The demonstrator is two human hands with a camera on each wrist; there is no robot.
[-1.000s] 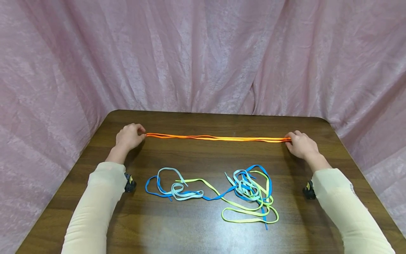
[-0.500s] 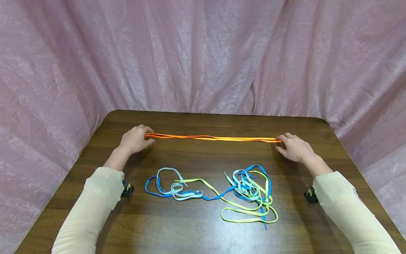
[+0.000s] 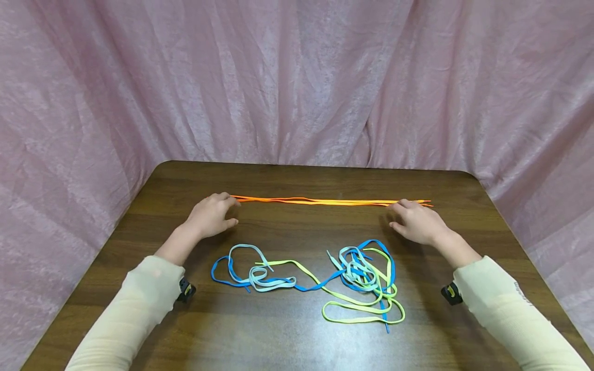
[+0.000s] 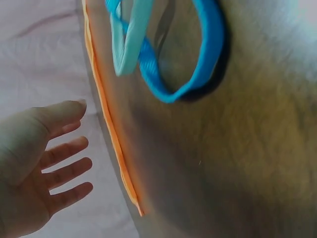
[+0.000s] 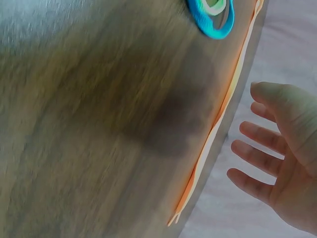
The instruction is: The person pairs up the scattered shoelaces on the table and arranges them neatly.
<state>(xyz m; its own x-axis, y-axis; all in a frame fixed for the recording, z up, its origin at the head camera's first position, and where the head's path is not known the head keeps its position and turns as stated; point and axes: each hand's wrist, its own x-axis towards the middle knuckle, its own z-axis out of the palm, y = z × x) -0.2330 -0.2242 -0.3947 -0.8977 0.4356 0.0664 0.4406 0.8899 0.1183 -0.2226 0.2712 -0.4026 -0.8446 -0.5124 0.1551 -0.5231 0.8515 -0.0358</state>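
A doubled orange shoelace [image 3: 320, 202] lies stretched nearly straight across the far part of the table. My left hand [image 3: 210, 215] hovers over its left end, fingers spread and holding nothing; in the left wrist view the lace [image 4: 110, 124] runs past the fingertips, apart from them. Over the right stretch of the lace is my right hand [image 3: 419, 221], its fingers loose and parted. The right wrist view has the lace's two loose tips [image 5: 174, 218] on the table, with no finger gripping them. Nearer to me lie tangled laces: blue [image 3: 320, 286], light blue [image 3: 260, 278] and yellow-green [image 3: 357, 321].
The brown wooden table [image 3: 278, 340] has rounded far corners. Pink curtains [image 3: 297, 82] hang behind it and on both sides. A small black wrist camera [image 3: 186, 290] sits on the left sleeve, another black camera [image 3: 451, 293] on the right one.
Both hands have let go of the orange shoelace ends and moved inward and a little nearer to me. The lace stays stretched in place, its right tips now uncovered.
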